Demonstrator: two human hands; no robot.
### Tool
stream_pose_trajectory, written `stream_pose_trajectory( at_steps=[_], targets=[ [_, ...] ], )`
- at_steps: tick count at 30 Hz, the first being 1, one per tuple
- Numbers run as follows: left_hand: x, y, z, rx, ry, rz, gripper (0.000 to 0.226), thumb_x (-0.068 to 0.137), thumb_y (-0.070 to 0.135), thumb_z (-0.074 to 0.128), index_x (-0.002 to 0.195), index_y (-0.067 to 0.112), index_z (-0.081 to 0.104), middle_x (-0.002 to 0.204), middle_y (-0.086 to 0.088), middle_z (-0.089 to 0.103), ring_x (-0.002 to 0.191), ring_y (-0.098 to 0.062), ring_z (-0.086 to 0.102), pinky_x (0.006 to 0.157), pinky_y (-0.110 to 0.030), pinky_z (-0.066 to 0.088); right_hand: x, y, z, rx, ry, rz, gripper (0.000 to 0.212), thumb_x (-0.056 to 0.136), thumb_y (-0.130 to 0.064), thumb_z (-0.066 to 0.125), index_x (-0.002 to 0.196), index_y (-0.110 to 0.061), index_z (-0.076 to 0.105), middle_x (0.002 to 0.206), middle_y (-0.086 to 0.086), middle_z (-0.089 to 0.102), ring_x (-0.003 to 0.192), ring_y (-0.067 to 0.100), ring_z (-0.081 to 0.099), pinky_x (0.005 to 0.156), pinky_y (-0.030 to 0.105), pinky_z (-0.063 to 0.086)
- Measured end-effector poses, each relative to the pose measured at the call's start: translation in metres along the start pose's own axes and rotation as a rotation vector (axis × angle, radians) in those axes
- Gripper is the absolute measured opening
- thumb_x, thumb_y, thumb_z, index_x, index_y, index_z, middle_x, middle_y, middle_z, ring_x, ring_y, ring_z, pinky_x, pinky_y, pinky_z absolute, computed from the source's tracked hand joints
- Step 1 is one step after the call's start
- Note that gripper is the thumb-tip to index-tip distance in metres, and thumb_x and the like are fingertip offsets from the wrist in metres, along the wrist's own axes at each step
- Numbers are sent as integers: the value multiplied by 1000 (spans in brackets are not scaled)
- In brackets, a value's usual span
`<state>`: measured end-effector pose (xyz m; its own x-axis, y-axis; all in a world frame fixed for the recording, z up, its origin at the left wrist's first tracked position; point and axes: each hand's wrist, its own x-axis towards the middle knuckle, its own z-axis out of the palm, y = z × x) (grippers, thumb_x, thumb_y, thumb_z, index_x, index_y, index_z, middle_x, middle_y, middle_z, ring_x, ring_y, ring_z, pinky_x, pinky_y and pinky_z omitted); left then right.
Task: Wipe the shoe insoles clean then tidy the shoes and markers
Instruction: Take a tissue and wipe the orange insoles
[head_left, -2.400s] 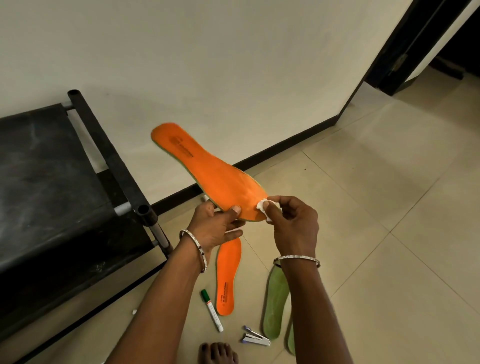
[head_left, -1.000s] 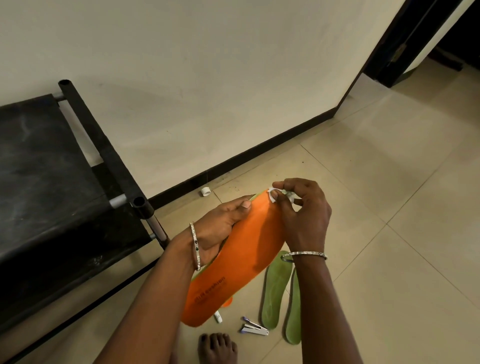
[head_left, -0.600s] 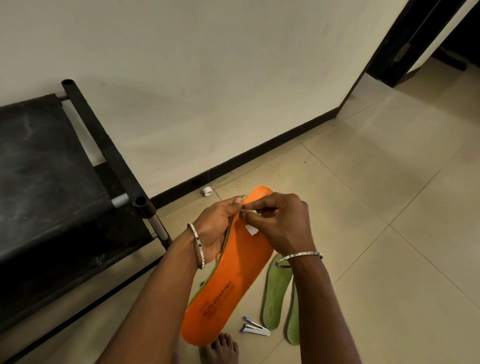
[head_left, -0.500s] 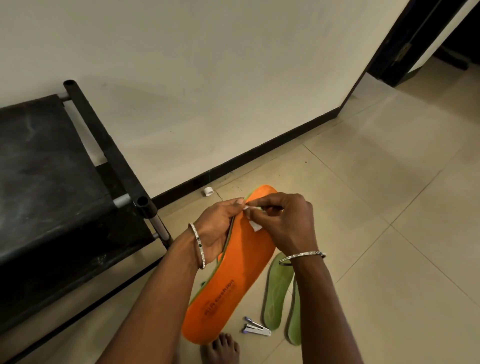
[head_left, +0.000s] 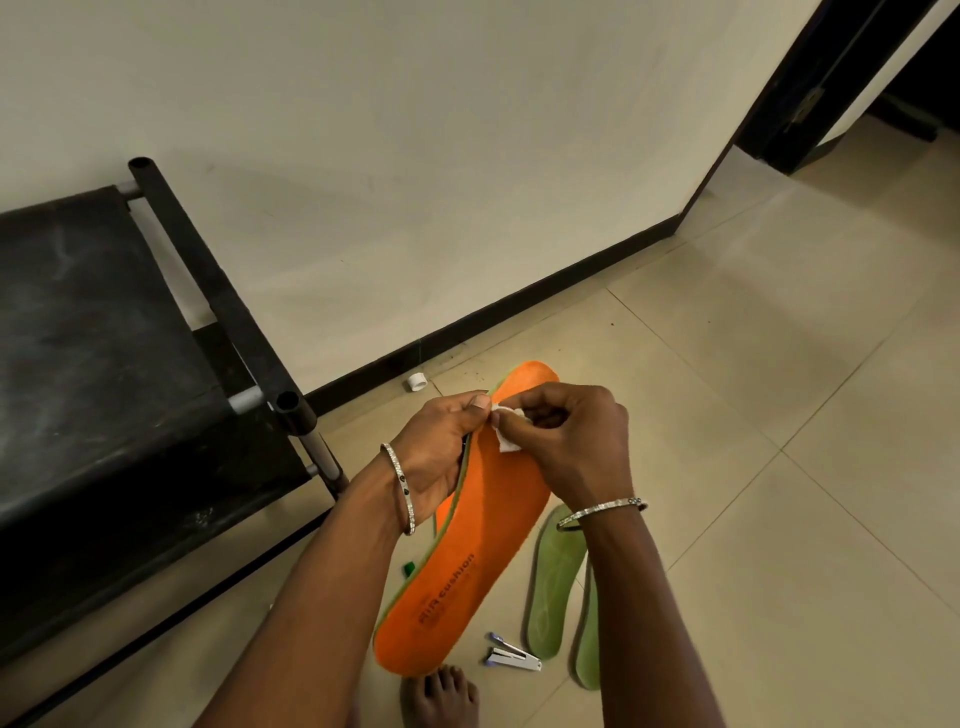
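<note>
Beige tiled floor. At 6 o'clock, a bare foot, with a stapler just beside it. Two green insoles lie at 5. The left hand grips the edge of the orange insole, which is held above the floor. The right hand pinches a white wad against it. White cap near the black skirting at 12. Black bench at 9, dark doorway at 1.

Left hand: bare; left bangle at the wrist, thin, silver, studded, with one small dark setting. Right hand: bare; right bangle, thin, silver, studded, small knob at one end. Forearms uncovered to the frame edge. One foot, unshod, toes showing.
</note>
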<state>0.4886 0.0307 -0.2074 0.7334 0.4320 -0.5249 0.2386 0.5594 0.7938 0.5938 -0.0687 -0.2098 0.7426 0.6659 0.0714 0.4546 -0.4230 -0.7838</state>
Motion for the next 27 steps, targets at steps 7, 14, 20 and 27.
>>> stream_pose_trajectory(
  at_steps=[7,14,20,27],
  targets=[
    [1,-1,4,58,-47,27,30,106,24,42,101,14,70,76,-1,71,74,-17,69,79,-38,56,4,10,5,-69,378,68,17,83,-31,78,92,-17,75,81,-8,66,70,4,59,69,14,49],
    [4,-1,3,63,84,50,31,107,23,40,104,12,69,115,-20,69,112,-35,66,103,-52,50,0,3,0,50,-46,-17,16,80,-28,81,94,-21,79,82,-10,74,68,0,66,62,10,50],
    [5,-2,3,118,49,49,30,106,26,42,103,17,71,105,-15,70,102,-35,67,101,-57,50,-1,7,4,5,232,32,16,80,-38,79,88,-23,76,80,-10,70,72,2,62,64,18,50],
    [3,-4,6,189,-29,45,29,105,29,42,104,20,70,96,-6,71,101,-32,67,95,-53,53,2,9,2,18,369,110,15,84,-34,76,95,-25,72,84,-10,67,72,-5,57,63,11,44]
  ],
)
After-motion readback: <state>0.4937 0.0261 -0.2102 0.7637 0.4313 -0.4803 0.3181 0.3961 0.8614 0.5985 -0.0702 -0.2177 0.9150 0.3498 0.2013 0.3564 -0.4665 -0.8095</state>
